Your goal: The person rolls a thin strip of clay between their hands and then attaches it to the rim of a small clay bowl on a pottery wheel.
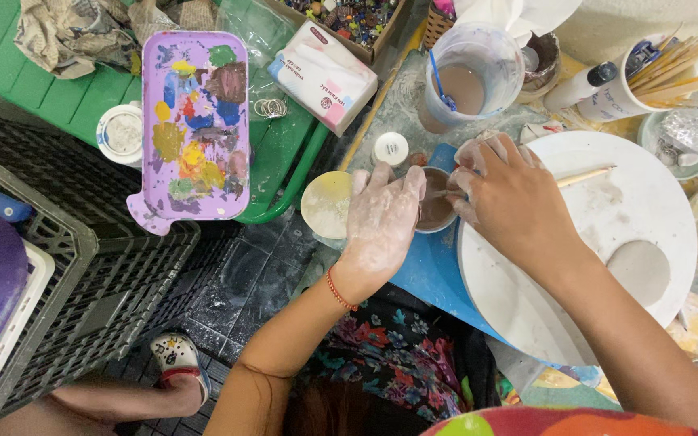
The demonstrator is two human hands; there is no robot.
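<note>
Standing behind the seated person, I see both hands meeting over a small brown bowl (436, 208) that sits on the blue mat at the near edge of the round white board (656, 202). The left hand (381, 222), caked in pale dried clay, lies with its fingers curved around the bowl's left rim, steadying it. The right hand (510, 198) is closed on a thin wooden-handled tool (583, 175), whose tip dips into the bowl; the bowl holds a muddy brown mix, though I cannot tell how full it is. To my eye the work is in its early, preparing part: the slip or paste is being stirred or picked up, while a flat grey disc of clay (641, 272) lies on the board, well apart from the bowl and apparently unworked. A plastic cup of cloudy water (470, 77) stands just beyond the bowl, and a cup of brushes (636, 77) stands farther right. Off to the left, on a green tray, a purple paint palette (195, 121) smeared with colours lies untouched, so any painting seems not yet begun.
</note>
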